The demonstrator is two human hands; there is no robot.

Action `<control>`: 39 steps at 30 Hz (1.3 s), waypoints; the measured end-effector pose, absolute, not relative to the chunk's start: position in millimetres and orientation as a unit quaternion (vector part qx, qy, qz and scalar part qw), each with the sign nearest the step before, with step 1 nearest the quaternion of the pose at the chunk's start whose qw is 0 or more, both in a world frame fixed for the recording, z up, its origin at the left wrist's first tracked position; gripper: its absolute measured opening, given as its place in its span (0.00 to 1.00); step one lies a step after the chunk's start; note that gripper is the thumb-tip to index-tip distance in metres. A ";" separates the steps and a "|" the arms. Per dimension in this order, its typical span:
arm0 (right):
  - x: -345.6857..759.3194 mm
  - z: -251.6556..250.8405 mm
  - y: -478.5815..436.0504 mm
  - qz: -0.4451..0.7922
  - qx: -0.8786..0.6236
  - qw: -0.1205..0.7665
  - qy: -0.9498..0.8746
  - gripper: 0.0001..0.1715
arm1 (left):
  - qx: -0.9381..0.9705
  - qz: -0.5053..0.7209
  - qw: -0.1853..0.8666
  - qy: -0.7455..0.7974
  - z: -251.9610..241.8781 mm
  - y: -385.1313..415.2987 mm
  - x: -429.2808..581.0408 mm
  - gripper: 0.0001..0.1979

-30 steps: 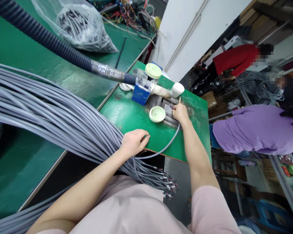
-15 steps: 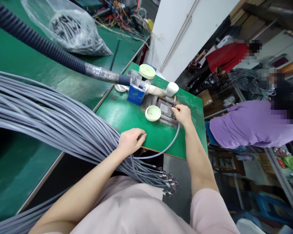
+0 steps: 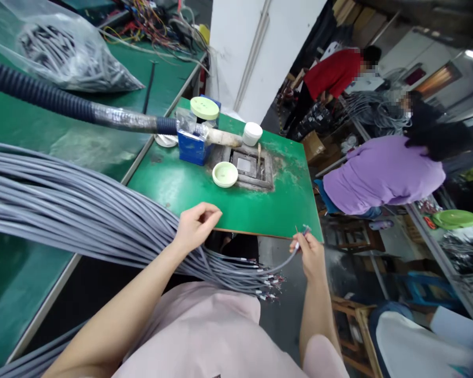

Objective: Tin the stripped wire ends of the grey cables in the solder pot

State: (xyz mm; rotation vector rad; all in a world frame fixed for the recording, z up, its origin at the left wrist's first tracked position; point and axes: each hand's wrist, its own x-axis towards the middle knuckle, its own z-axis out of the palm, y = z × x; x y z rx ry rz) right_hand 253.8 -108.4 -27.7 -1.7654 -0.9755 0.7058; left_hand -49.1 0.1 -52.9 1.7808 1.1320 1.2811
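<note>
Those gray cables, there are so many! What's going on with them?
The right hand pinches one gray cable near its end, by the near right corner of a small green table. Thin wires poke out past the fingertips. The left hand, fingers curled, is by the big cable bundle; whether it grips anything is hard to tell. The bundle comes in from the left, with many wire ends in front of the table.

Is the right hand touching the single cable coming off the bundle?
Touching: the head view shows the right hand pinching the cable near its wire end.
</note>
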 end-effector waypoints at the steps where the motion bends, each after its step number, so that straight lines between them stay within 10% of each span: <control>1: 257.1 -35.3 -123.6 0.300 -0.726 0.499 -0.366 0.17 | 0.690 0.482 0.365 0.398 -49.8 -9.0 -44.2 0.09; 9: 272.2 -91.1 -185.3 0.310 -0.810 0.425 -0.260 0.28 | 0.901 0.154 0.326 0.240 -84.7 -51.8 5.5 0.12; 19: 281.0 -148.4 -218.2 0.294 -0.881 0.201 -0.310 0.10 | 0.907 -0.146 0.261 0.298 -136.9 -54.2 18.4 0.28; 30: 262.4 -105.4 -191.8 0.158 -0.846 0.252 -0.442 0.18 | 0.887 -0.188 0.286 0.311 -149.0 -60.8 26.2 0.38; 39: 206.6 -151.7 -117.0 0.347 -0.698 0.211 -0.590 0.13 | 0.855 -0.053 0.451 0.251 -121.3 -76.0 19.2 0.22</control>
